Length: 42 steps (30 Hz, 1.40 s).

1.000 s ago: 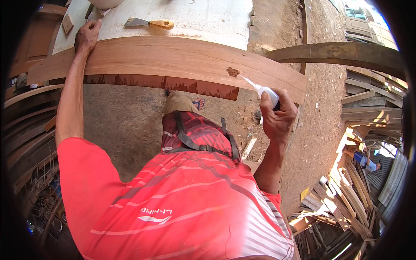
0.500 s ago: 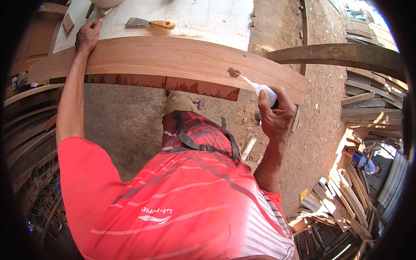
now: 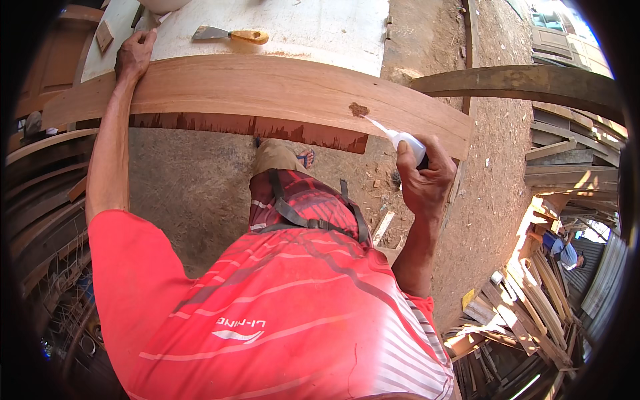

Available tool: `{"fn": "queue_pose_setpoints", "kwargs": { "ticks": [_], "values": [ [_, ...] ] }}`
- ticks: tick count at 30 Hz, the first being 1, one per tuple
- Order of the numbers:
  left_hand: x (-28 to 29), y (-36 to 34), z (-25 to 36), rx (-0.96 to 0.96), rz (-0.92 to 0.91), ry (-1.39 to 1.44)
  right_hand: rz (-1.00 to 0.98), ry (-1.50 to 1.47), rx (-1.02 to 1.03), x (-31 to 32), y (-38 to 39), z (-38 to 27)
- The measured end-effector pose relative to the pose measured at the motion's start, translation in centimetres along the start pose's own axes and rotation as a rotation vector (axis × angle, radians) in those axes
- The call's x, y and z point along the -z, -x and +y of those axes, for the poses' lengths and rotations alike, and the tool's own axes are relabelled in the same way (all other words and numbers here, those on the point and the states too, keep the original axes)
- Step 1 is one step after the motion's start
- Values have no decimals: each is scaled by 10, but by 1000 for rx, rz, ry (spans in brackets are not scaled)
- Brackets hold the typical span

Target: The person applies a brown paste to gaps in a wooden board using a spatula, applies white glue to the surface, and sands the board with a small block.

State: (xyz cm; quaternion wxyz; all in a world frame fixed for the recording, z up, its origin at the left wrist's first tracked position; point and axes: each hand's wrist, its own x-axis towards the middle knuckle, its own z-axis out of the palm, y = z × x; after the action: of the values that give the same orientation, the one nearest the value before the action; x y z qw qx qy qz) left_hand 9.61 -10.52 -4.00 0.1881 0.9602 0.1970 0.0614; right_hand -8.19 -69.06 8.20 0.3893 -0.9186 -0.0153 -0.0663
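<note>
Right hand (image 3: 427, 183) wraps tight around a small white squeeze bottle (image 3: 408, 143), nozzle touching a brown patch (image 3: 359, 109) on the long curved wooden plank (image 3: 267, 90); left hand (image 3: 133, 57) clamps the plank's far edge on the worktop (image 3: 320, 30).

The floor (image 3: 200, 187) is bare packed earth strewn with sawdust and small wood chips. A white-topped table (image 3: 320, 30) stands at the top, with a putty knife (image 3: 230, 33) lying on it. Curved timber pieces (image 3: 40, 180) are stacked on the left. On the right, sunlit planks and offcuts (image 3: 533, 293) lie in heaps beside a wooden building (image 3: 567, 47). Strong daylight falls across the yard.
</note>
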Motion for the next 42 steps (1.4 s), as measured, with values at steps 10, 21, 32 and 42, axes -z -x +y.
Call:
{"fn": "queue_pose_setpoints", "kwargs": {
  "ticks": [10, 21, 32, 42],
  "values": [
    [-5, -1, -5, -7, 49, -2, 2, -29, 2, -1, 1, 1],
    [-5, 0, -3, -26, 64, 26, 26, -20, -14, -7, -3, -1],
    [0, 2, 7, -3, 28, 3, 31, -62, -6, -8, -3, 5],
    [-8, -14, -27, -70, 7, 7, 223, -575, -338, 0, 57, 37]
  ]
}}
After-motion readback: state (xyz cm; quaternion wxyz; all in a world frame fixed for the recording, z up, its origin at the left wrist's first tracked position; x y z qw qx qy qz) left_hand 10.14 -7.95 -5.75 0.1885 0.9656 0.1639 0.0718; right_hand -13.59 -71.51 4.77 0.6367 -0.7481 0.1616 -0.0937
